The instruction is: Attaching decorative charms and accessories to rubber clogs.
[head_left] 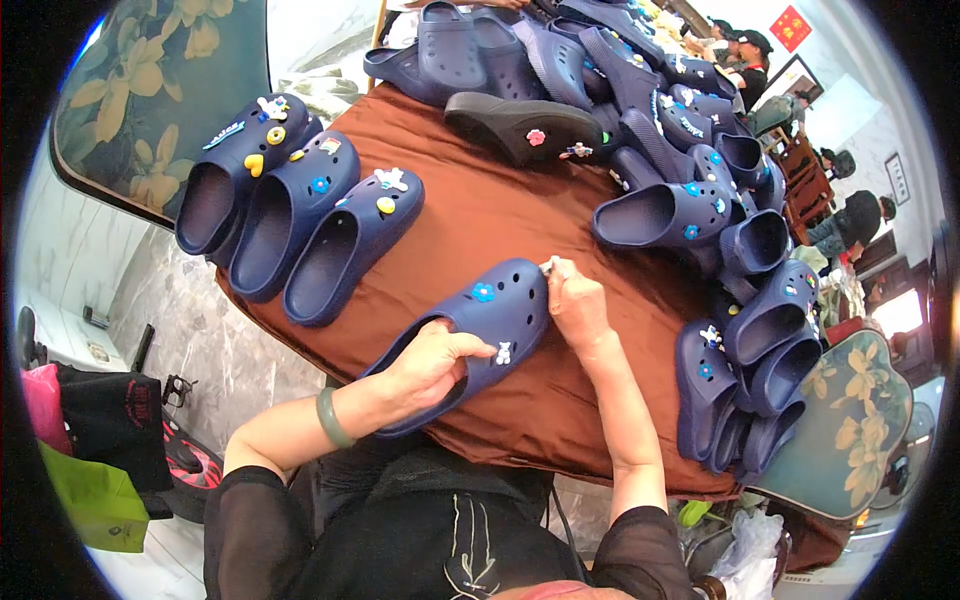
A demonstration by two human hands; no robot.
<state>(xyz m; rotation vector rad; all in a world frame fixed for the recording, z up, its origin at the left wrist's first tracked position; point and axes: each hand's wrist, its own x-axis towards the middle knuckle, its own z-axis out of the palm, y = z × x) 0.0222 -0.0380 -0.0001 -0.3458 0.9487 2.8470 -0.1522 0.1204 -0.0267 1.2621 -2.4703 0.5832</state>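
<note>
A navy clog is tilted over the near part of the table, toe pointing away to the right. My left hand grips it, fingers inside the opening and thumb lying by a white bear-shaped charm. A blue flower charm sits in another of its holes. My right hand is closed in a pinch at the toe's right edge. Something small and pale shows at its fingertips, too small to name. Three navy clogs with charms stand in a row at the left.
A brown cloth covers the table. Many plain and decorated clogs are heaped at the back and right, with a stack near the right edge. Flower-patterned chair backs flank the table. People sit in the right background.
</note>
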